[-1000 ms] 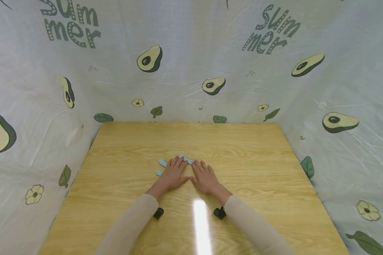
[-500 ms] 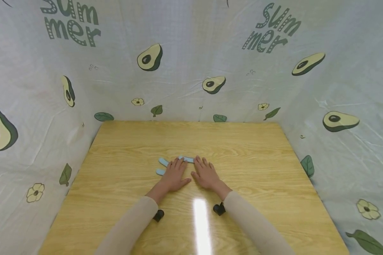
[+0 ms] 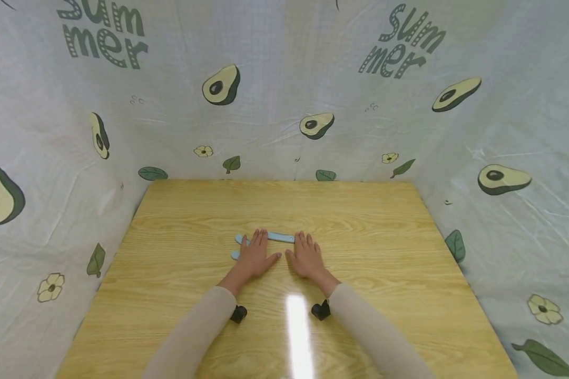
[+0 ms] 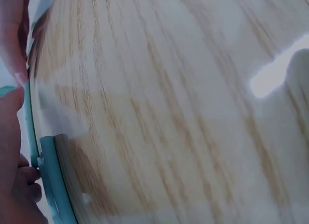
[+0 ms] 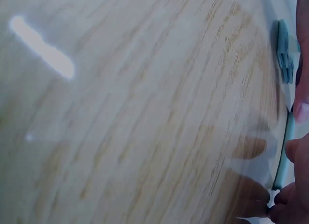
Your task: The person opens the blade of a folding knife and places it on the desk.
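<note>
Your left hand point(image 3: 253, 258) and right hand point(image 3: 307, 259) lie flat, fingers extended, clasping nothing, at either end of the blue strip point(image 3: 281, 237) mid-table point(image 3: 370, 226), apparently steadying it; two blue ends point(image 3: 235, 255) show left of your left hand.

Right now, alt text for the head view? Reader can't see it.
A person's left hand and right hand reach over a wooden table, fingers extended, at either end of a light-blue strip. Two light-blue ends show beyond the left hand's outer side; a white avocado-print sheet hangs behind.
</note>
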Action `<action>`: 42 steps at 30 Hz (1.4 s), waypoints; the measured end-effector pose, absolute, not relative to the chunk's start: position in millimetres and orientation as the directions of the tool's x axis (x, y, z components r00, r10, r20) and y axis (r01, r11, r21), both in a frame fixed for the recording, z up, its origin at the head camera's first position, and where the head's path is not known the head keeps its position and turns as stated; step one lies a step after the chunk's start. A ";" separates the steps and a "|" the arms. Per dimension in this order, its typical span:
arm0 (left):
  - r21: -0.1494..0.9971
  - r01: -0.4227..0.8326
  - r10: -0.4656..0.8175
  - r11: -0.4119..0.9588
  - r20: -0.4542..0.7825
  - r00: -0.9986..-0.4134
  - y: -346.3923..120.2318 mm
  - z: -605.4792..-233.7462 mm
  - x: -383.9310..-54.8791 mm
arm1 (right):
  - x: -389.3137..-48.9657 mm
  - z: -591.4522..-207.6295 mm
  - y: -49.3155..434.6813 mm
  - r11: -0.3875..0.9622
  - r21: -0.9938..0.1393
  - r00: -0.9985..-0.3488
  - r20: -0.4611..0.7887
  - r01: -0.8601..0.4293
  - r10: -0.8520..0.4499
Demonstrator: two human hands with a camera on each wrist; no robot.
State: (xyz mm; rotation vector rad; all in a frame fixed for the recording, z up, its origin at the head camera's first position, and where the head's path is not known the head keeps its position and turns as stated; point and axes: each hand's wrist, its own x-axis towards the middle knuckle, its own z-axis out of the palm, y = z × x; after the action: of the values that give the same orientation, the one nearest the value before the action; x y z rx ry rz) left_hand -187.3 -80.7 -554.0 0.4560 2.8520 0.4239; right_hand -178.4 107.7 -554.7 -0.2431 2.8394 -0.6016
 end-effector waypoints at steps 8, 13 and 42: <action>0.461 0.210 0.305 0.862 -0.143 -0.941 -77.7 -548.7 -185.9 | -180.6 -556.1 102.9 0.869 -0.492 -0.967 -0.194 -0.051 -0.166; 0.605 0.151 0.234 0.782 -0.062 -0.970 -73.9 -543.5 -185.1 | -181.6 -552.7 99.3 0.801 -0.598 -0.976 -0.160 -0.023 -0.148; 0.870 -0.343 -0.116 -0.353 -0.404 -0.907 -75.6 -545.1 -194.5 | -196.7 -543.8 99.4 -0.249 -0.933 -0.963 -0.271 0.260 0.008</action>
State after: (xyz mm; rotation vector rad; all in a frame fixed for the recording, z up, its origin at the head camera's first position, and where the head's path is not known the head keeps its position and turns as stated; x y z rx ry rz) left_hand -194.5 -75.6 -545.1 -0.6109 1.6964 2.3961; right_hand -196.7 99.4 -543.8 0.3299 1.8155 -2.3400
